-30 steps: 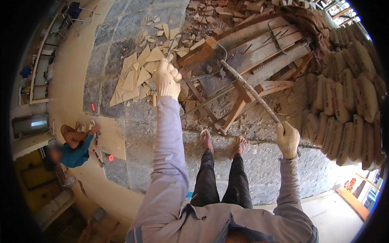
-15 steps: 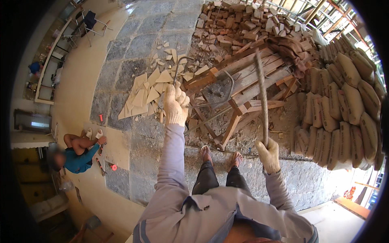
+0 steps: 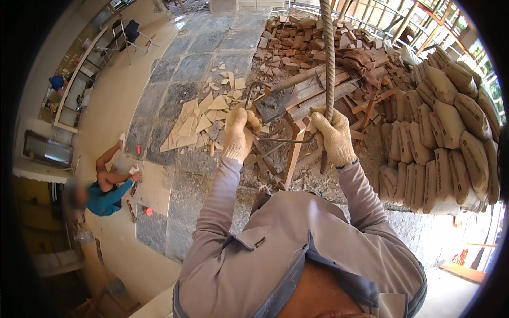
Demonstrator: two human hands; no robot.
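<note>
My left hand (image 3: 238, 135), in a cream knit glove, is closed around a thin bent steel rod (image 3: 286, 140). One hooked end of the rod rises above this fist, and another stretch runs across toward my right hand and curves up beside it. My gloved right hand (image 3: 336, 137) grips a thick twisted steel bar (image 3: 328, 58), which stands upright above the fist and pokes out a little below it. Just beyond my hands is a rough wooden bench (image 3: 307, 95) with a dark metal plate (image 3: 271, 107) on its near end.
Broken tiles (image 3: 196, 119) lie left of the bench. A brick heap (image 3: 297, 42) is behind it, and stacked full sacks (image 3: 440, 143) stand right. At left a person (image 3: 106, 193) sits on the floor near a red-and-black tool (image 3: 132, 211) and a red roll (image 3: 148, 211).
My right hand has moved up and inward with the twisted bar, close to the bent rod. My left hand has come slightly right and lower on the bench side. The seated person's leg has stretched out.
</note>
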